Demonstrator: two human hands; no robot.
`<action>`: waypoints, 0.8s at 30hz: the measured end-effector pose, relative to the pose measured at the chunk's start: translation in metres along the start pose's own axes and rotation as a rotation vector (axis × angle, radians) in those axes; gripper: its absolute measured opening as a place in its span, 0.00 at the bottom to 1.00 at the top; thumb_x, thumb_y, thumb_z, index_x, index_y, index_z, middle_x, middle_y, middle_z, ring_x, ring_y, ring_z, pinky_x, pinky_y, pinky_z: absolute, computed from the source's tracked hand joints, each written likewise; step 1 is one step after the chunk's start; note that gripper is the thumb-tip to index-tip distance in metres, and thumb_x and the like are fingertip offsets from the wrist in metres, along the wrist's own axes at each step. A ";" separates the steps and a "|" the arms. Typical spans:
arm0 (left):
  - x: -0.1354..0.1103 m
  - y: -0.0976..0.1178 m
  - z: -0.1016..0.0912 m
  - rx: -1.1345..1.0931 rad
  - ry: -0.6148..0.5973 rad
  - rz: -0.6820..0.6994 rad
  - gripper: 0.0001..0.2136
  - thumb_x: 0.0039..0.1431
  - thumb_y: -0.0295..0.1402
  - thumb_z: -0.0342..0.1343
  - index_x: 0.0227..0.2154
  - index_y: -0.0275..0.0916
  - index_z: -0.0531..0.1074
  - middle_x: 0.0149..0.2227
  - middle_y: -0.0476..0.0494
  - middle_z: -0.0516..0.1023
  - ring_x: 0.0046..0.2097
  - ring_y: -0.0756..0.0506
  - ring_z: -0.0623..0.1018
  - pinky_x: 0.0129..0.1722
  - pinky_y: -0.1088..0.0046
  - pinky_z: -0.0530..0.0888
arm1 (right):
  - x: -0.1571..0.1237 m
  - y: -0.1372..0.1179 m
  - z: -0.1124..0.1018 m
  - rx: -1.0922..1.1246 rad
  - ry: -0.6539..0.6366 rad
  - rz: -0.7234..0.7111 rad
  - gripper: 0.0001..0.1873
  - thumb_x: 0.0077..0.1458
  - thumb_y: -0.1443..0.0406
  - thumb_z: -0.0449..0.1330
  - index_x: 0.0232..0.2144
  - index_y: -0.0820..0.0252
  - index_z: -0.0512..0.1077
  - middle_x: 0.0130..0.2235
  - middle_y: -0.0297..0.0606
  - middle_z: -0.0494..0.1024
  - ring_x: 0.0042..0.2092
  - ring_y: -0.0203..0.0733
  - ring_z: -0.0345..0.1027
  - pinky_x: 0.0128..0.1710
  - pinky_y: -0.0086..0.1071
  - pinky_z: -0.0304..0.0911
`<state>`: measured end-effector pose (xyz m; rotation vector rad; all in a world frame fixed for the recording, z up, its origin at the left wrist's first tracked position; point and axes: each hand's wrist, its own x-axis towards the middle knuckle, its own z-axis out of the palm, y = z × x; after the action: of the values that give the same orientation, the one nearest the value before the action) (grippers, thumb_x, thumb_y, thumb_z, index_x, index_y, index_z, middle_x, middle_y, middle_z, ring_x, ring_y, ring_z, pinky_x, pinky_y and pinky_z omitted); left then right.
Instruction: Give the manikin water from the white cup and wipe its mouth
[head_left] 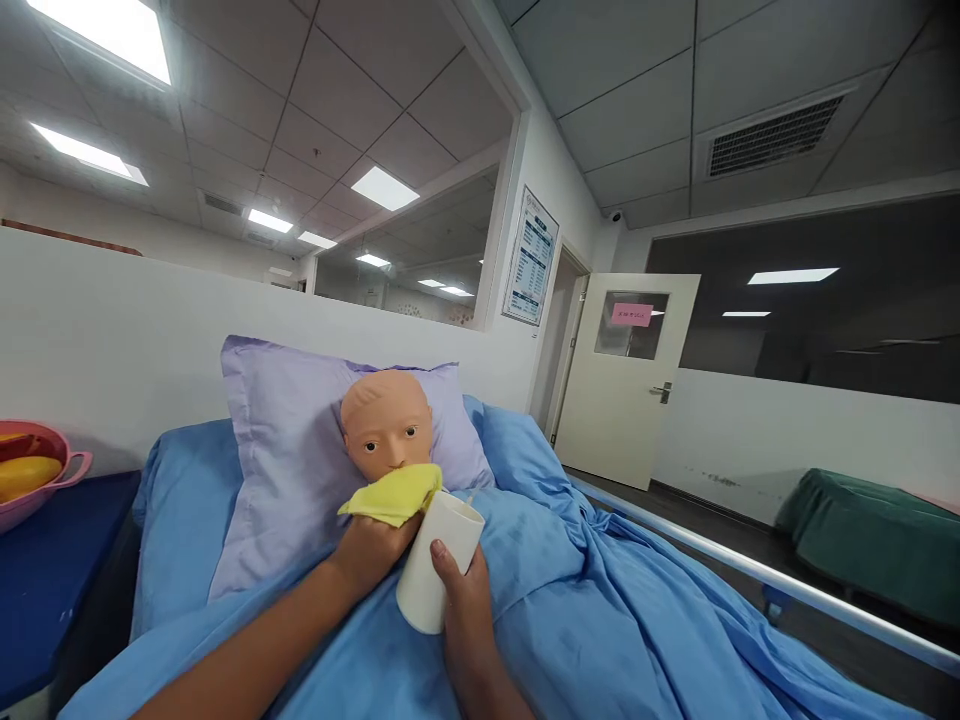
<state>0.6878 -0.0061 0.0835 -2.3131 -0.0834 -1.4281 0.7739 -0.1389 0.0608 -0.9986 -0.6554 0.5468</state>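
Observation:
A training manikin (386, 424) lies in a bed with its head on a lilac pillow (281, 450), covered by a blue blanket (585, 610). My left hand (371, 548) is closed on a yellow cloth (393, 495) and presses it against the manikin's mouth and chin. My right hand (461, 590) is wrapped round a white cup (436, 572), held tilted just below the cloth, near the manikin's chin.
A blue bedside table (52, 570) at the left carries a pink bowl (45, 485) with yellow fruit. A metal bed rail (757, 570) runs along the right side. A white door (622, 375) stands open behind; a green-covered bed (870, 545) is at the far right.

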 end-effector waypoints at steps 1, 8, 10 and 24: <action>-0.008 0.000 0.002 0.002 -0.008 -0.004 0.16 0.64 0.30 0.51 0.54 0.42 0.72 0.50 0.38 0.80 0.48 0.40 0.80 0.51 0.62 0.76 | 0.000 -0.001 0.000 -0.006 -0.004 -0.004 0.40 0.41 0.46 0.70 0.52 0.61 0.66 0.42 0.44 0.80 0.39 0.50 0.74 0.36 0.40 0.72; -0.022 0.007 -0.017 -0.411 -0.139 -0.193 0.18 0.64 0.27 0.48 0.53 0.47 0.73 0.50 0.44 0.80 0.49 0.42 0.80 0.53 0.64 0.76 | 0.002 0.000 0.000 -0.015 -0.009 -0.019 0.40 0.39 0.46 0.71 0.50 0.61 0.67 0.39 0.42 0.80 0.38 0.50 0.74 0.35 0.39 0.72; -0.010 0.005 -0.027 -0.499 -0.108 -0.175 0.21 0.62 0.22 0.45 0.52 0.46 0.74 0.51 0.45 0.80 0.52 0.44 0.78 0.55 0.64 0.74 | 0.003 0.001 0.000 -0.023 -0.012 -0.042 0.40 0.39 0.46 0.71 0.49 0.61 0.67 0.39 0.42 0.79 0.37 0.48 0.74 0.34 0.37 0.71; -0.012 0.006 -0.012 -0.355 -0.141 -0.186 0.14 0.66 0.31 0.47 0.46 0.41 0.77 0.48 0.39 0.81 0.49 0.42 0.80 0.53 0.63 0.76 | -0.002 -0.002 0.001 -0.011 -0.016 -0.026 0.36 0.43 0.48 0.70 0.50 0.60 0.67 0.40 0.43 0.79 0.37 0.49 0.74 0.32 0.37 0.70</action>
<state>0.6735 -0.0147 0.0760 -2.7589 -0.0940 -1.4637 0.7717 -0.1409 0.0629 -0.9957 -0.6853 0.5287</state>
